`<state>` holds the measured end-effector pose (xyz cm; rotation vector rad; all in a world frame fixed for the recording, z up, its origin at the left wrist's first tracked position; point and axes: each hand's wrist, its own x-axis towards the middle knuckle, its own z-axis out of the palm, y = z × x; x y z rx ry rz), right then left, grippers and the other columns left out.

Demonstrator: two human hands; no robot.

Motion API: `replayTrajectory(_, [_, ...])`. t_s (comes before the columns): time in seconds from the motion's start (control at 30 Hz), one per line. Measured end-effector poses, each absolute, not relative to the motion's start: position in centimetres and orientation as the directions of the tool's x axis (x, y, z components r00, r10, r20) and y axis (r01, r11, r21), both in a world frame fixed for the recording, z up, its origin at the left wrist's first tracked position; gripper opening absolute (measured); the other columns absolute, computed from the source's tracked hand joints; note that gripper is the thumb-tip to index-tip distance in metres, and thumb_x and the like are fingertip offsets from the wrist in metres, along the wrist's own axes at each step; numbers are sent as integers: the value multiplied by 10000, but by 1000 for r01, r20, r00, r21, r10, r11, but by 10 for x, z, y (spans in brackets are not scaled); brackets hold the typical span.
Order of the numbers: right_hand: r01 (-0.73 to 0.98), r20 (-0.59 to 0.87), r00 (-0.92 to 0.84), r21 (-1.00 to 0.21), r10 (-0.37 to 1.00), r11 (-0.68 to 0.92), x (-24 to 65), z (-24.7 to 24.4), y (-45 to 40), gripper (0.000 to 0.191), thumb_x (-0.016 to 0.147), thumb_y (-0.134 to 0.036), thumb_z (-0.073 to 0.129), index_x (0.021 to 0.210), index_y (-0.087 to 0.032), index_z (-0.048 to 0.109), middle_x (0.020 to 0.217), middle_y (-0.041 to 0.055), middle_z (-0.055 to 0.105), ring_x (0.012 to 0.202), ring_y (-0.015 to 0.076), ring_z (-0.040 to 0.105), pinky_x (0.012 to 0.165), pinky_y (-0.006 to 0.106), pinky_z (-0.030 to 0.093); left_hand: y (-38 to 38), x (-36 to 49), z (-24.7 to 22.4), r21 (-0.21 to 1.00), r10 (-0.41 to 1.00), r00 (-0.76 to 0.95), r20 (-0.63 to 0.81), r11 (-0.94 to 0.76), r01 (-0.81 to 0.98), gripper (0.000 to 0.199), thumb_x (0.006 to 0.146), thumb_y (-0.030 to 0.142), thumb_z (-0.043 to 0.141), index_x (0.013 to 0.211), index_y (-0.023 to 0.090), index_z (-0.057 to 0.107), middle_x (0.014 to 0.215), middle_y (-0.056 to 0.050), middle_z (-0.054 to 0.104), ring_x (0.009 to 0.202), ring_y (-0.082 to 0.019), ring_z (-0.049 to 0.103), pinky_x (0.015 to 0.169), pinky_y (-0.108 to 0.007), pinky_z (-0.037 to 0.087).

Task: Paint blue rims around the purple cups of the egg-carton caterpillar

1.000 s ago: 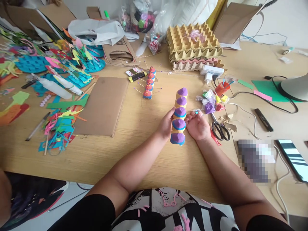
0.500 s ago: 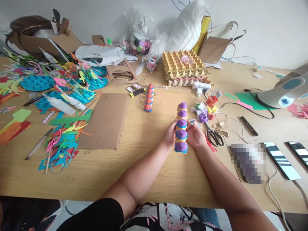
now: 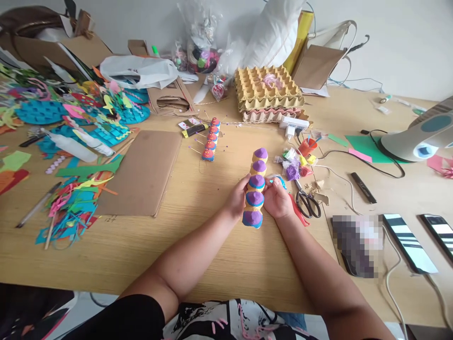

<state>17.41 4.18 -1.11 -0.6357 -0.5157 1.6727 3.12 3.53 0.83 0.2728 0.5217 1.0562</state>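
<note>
My left hand (image 3: pixel 238 199) is closed around the left side of an egg-carton strip (image 3: pixel 255 198), a single row of several bumps. The bumps are painted purple on top with blue edges, over yellow. The strip stands tilted above the table, its upper end leaning to the right. Beside its right edge, my right hand (image 3: pixel 278 198) has its fingers curled and pressed together. A small turquoise spot shows at those fingertips, too small to name. Farther back lies a red-and-blue egg-carton strip (image 3: pixel 211 139) with pins sticking out of its sides.
Scissors (image 3: pixel 307 200) lie right of my right hand, near bagged coloured lumps (image 3: pixel 292 169). Stacked egg trays (image 3: pixel 267 92) stand at the back. Flat cardboard (image 3: pixel 139 174), paper scraps (image 3: pixel 79 200) and glue bottles (image 3: pixel 72 146) cover the left. Phones (image 3: pixel 408 243) and cables are at right.
The view has shifted, so most things on the table appear farther left. The purple strip now leans a little more to the right at its upper end. Both hands keep much the same grip.
</note>
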Motion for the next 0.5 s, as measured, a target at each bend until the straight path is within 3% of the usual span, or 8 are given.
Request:
replayTrajectory(0.17, [-732,-168,-173,-637,970,-241,175,-10,43,421,684,-389,998,792,-266,610,831,-77,703,725,105,632,650,260,523,35,29,9,469,881,351,-317,467,-750,404,1090,439,534,925,185,802,865,-54,820,708,-152,749,739,-273,593])
replayTrajectory(0.5, [-735,-185,-187,-625,965,-262,175,-9,42,407,718,-393,989,807,-278,609,823,-80,688,736,101,629,705,264,564,32,28,10,440,876,331,-351,466,-767,418,1104,430,503,920,225,818,869,-61,828,766,-178,767,783,-291,595])
